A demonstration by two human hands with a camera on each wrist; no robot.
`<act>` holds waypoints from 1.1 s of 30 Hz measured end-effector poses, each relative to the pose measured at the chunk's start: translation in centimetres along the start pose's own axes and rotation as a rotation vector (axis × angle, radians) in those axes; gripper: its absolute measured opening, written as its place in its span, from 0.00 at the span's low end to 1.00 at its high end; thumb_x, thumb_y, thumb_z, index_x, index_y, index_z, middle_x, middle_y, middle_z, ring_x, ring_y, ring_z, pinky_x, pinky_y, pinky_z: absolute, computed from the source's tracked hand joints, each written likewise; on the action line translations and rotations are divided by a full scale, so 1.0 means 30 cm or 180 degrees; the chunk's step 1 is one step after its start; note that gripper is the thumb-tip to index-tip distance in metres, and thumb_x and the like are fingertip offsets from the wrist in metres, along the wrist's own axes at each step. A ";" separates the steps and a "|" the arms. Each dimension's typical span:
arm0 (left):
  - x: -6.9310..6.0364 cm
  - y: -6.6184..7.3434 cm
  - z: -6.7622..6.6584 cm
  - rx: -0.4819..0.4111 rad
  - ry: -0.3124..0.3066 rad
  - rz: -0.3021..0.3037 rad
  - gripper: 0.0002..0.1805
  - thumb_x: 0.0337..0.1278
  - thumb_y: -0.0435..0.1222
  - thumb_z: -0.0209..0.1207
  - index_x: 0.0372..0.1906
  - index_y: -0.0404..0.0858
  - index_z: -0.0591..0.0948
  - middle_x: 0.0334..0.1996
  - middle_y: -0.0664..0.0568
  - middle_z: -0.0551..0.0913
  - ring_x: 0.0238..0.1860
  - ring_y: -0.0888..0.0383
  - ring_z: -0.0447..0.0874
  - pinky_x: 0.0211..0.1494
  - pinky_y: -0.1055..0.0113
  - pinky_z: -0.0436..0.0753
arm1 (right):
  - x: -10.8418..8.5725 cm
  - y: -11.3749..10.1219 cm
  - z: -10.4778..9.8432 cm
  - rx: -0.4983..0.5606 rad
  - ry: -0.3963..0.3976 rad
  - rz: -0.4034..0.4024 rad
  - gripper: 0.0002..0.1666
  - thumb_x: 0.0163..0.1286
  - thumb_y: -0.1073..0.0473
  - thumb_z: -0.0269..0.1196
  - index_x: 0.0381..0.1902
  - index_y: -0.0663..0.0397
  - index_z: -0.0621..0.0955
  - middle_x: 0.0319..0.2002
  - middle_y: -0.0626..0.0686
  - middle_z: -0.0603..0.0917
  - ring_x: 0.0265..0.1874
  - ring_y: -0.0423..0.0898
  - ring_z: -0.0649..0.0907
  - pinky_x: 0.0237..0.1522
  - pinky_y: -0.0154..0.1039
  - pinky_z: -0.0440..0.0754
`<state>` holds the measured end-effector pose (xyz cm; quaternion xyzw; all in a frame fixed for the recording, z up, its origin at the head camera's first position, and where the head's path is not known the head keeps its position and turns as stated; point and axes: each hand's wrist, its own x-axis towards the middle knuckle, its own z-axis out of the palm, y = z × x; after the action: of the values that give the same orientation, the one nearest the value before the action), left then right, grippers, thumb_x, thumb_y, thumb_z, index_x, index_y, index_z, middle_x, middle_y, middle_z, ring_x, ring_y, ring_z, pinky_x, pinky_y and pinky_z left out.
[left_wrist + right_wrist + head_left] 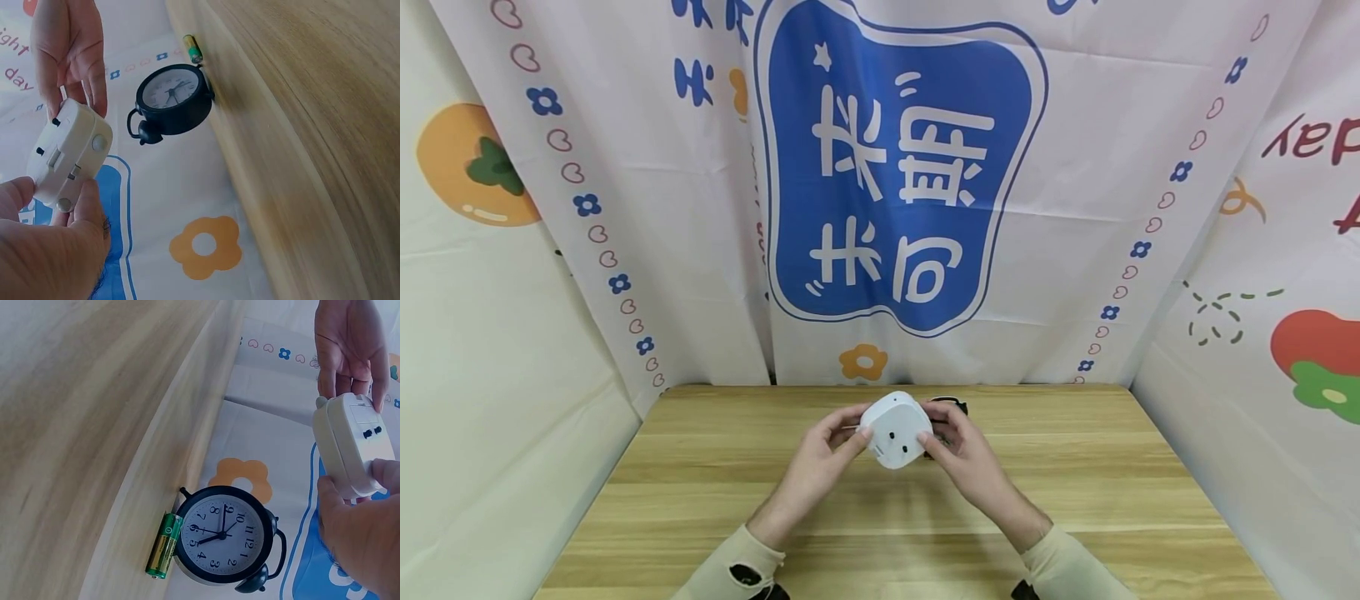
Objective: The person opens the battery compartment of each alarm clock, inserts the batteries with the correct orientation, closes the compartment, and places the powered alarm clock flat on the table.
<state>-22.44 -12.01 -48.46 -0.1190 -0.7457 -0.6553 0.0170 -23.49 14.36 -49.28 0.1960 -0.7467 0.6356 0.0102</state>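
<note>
A white alarm clock (895,432) with rounded corners is held up over the wooden table, its back with two black knobs toward the head camera. My left hand (829,448) grips one side, thumb on the back face and fingers behind. On the opposite side my right hand (964,454) pinches it the same way. Small round feet and a slot on the edge of the white clock (74,156) show in the left wrist view. A battery cover outline is visible on the white clock (355,440) in the right wrist view. Its dial is hidden.
Behind my right hand a black twin-bell alarm clock (224,534) stands on the table (715,467). A green and gold battery (164,545) lies in front of it. Printed cloth (1075,167) hangs at the table's back edge and both sides.
</note>
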 end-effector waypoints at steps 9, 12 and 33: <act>0.002 -0.012 -0.020 0.0314 -0.0419 -0.0023 0.27 0.89 0.38 0.66 0.80 0.31 0.80 0.70 0.34 0.89 0.70 0.40 0.93 0.67 0.71 0.93 | 0.000 0.006 -0.013 -0.0203 0.0040 0.0030 0.27 0.89 0.64 0.67 0.79 0.69 0.79 0.73 0.71 0.84 0.59 0.35 0.87 0.55 0.25 0.90; 0.002 -0.015 -0.025 0.0415 -0.0503 -0.0005 0.28 0.89 0.39 0.66 0.80 0.30 0.80 0.69 0.34 0.90 0.69 0.38 0.92 0.67 0.72 0.93 | -0.001 0.001 -0.020 -0.0287 0.0032 0.0104 0.26 0.90 0.63 0.68 0.79 0.67 0.80 0.71 0.69 0.86 0.57 0.35 0.87 0.47 0.24 0.87; 0.013 -0.015 -0.048 0.0960 -0.0932 0.0082 0.25 0.89 0.44 0.67 0.78 0.36 0.83 0.70 0.38 0.91 0.68 0.41 0.94 0.67 0.57 0.96 | 0.000 0.023 -0.066 -0.0950 -0.0566 0.0088 0.22 0.90 0.56 0.69 0.73 0.60 0.88 0.62 0.62 0.95 0.51 0.40 0.91 0.51 0.30 0.92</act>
<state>-23.09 -13.40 -48.64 -0.2185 -0.8283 -0.5117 -0.0655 -24.16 16.34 -49.56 0.2375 -0.8334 0.4979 -0.0356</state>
